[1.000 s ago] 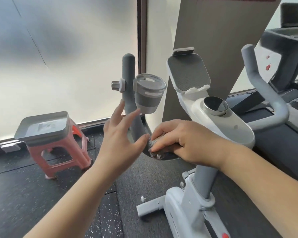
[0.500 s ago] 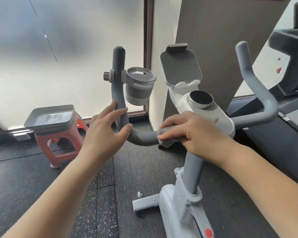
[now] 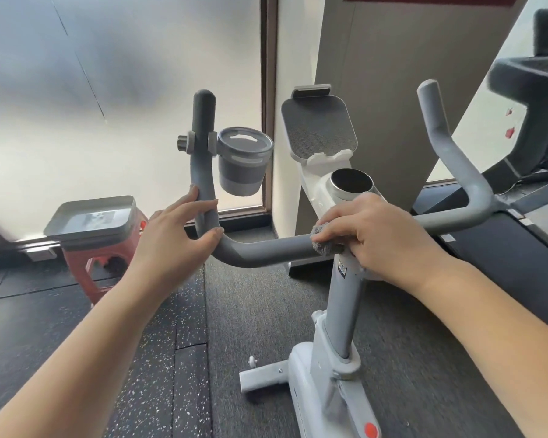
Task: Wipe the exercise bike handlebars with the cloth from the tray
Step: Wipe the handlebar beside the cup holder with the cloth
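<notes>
Right hand [image 3: 380, 235] presses the cloth [image 3: 325, 245] onto the handlebars [image 3: 266, 252] near centre. Left hand [image 3: 174, 238] grips the bend, 9 o'clock from it. Cloth looks soft, light; best bunched under fingers.

Single view only: head-worn wide-angle cam, looking fwd and down from the person's eye level. No 2nd view, so no shared area to report. Cam sits close over the handlebars [image 3: 266, 251], which cross mid-frame. Both forearms enter from the bottom corners; left hand [image 3: 174, 238] and right hand [image 3: 377, 235] lie near centre, w/ the frosted window [image 3: 108, 105] filling the upper left. Floor [image 3: 140, 358] fills the lower part. Wide lens bends straight edges near the borders, e.g. the pillar [image 3: 393, 90] leans.
</notes>
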